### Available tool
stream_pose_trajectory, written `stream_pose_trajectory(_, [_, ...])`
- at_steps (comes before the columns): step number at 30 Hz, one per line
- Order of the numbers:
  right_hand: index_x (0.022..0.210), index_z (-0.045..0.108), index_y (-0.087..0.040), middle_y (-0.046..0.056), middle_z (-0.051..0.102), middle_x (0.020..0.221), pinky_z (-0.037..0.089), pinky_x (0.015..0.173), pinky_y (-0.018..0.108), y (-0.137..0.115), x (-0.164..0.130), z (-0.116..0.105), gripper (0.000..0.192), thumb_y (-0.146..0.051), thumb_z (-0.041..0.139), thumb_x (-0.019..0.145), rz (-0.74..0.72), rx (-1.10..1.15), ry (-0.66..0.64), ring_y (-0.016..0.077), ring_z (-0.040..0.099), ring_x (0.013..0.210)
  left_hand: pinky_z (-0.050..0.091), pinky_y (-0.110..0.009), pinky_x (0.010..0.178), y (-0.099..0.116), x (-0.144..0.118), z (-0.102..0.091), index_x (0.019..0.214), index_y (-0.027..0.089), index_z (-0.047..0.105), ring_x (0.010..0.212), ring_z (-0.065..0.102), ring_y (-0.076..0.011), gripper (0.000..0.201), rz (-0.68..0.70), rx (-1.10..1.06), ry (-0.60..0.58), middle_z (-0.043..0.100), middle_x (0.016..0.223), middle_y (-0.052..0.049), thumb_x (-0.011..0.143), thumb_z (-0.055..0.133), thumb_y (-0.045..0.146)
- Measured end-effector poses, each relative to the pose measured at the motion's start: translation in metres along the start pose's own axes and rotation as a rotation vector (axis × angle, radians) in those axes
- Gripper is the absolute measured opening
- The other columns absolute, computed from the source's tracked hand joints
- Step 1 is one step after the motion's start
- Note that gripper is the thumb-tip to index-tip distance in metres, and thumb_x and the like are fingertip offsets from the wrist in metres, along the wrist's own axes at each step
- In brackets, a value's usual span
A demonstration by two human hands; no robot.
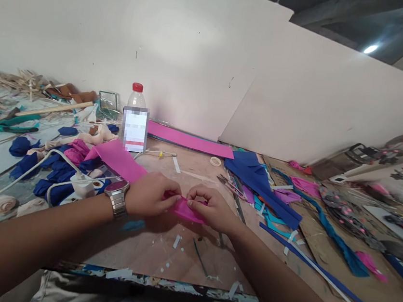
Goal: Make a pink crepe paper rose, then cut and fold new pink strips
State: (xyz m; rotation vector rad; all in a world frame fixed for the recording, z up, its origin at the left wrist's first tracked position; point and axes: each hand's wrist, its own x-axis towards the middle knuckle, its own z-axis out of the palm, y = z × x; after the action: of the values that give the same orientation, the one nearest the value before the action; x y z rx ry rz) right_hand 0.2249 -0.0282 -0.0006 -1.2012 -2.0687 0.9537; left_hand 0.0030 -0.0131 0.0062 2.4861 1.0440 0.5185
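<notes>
While the worktable (189, 261) spreads out under scraps of blue and pink, a long pink fabric strip (120, 160) runs from beside the water bottle (134, 119) down to its middle. Both hands pinch that strip's near end: the left hand (150, 196), a wristwatch (117, 197) behind it, and the right hand (211, 209), fingertips nearly touching. Small scissors (232, 187) lie just beyond.
</notes>
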Motion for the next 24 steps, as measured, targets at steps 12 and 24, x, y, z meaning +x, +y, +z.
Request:
stream_pose_trajectory(12, [0.083,0.072,-0.02,0.003,0.074,0.08,0.044,0.077,0.033,-0.0006,-0.0026,0.0009,0.008,-0.017,0.065,0.08,-0.236,-0.298,0.057,0.0191,0.065,0.077,0.042,-0.025,0.064,-0.0026,0.001,0.001,0.084,0.02,0.076,0.067,0.064,-0.0157,0.024,-0.011,-0.073,-0.046,0.074,0.075,-0.003,0.09,0.054,0.028])
stream_pose_trajectory(24, [0.088,0.075,-0.023,0.001,0.079,0.08,0.041,0.084,0.038,0.0017,-0.0014,0.005,0.01,-0.021,0.065,0.089,-0.359,-0.341,0.104,0.0173,0.068,0.073,0.036,-0.026,0.057,-0.0056,0.0005,0.0041,0.077,0.018,0.072,0.06,0.059,-0.0146,0.021,-0.011,-0.069,-0.074,0.069,0.067,-0.002,0.085,0.053,0.023])
